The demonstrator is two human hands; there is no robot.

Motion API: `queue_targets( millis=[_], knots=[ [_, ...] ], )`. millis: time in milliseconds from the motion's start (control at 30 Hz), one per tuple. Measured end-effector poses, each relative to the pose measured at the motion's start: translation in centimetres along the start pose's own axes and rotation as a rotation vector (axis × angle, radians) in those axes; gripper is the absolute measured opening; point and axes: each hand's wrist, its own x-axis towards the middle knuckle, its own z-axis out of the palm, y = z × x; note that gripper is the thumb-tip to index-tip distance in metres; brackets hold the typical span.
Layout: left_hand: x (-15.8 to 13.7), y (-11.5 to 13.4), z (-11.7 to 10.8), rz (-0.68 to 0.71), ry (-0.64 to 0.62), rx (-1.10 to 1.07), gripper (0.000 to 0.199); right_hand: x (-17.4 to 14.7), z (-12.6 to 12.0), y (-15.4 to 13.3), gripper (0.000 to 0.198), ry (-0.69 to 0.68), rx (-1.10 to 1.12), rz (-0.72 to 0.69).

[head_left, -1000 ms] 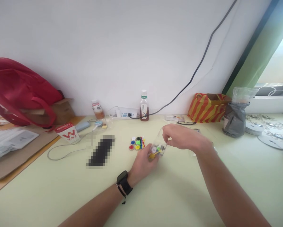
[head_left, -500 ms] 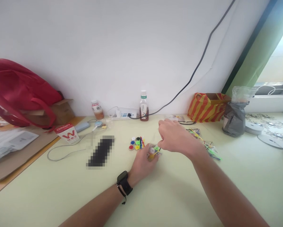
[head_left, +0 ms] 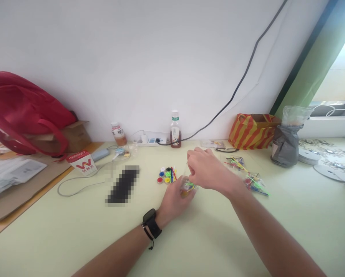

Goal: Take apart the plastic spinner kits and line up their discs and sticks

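My left hand (head_left: 176, 200), with a black watch (head_left: 151, 223) on its wrist, is wrapped round a clear plastic bag (head_left: 188, 187) of small coloured pieces just above the table. My right hand (head_left: 203, 169) is above it, fingers curled together near the bag's top. Clear film shows beside those fingers, but what they pinch is hidden. Behind my left hand lie several small round coloured pots, among them a red one (head_left: 160, 179) and a yellow one (head_left: 167, 179). Thin coloured sticks (head_left: 173, 174) lie beside them.
More colourful plastic pieces lie in clear bags (head_left: 255, 182) right of my right hand. A dark pixelated shape (head_left: 123, 185) is on the left. A drink bottle (head_left: 175, 130) and a power strip (head_left: 152, 139) stand by the wall. A striped bag (head_left: 251, 130) is at back right.
My right hand has shifted slightly left and down, closer over the bag. The pieces in the bag look rearranged, and my left hand has barely moved.
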Motion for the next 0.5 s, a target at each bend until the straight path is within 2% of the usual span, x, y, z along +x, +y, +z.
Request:
queue_targets(
  millis=[133,267,400,500],
  knots=[
    [-0.1,0.1,0.1,-0.015,-0.007,0.018,0.021,0.2,0.2,0.0,0.015,0.037,-0.03,-0.005],
    [0.0,0.3,0.1,-0.007,-0.012,-0.032,0.024,-0.2,-0.1,0.2,0.022,-0.007,0.08,-0.041],
    [0.0,0.3,0.0,-0.042,-0.02,-0.108,0.035,-0.6,-0.4,1.5,0.03,-0.013,0.195,-0.045],
    [0.2,0.3,-0.1,-0.037,-0.044,-0.192,0.039,-0.8,-0.4,2.8,0.025,-0.072,0.239,-0.037]
  ],
)
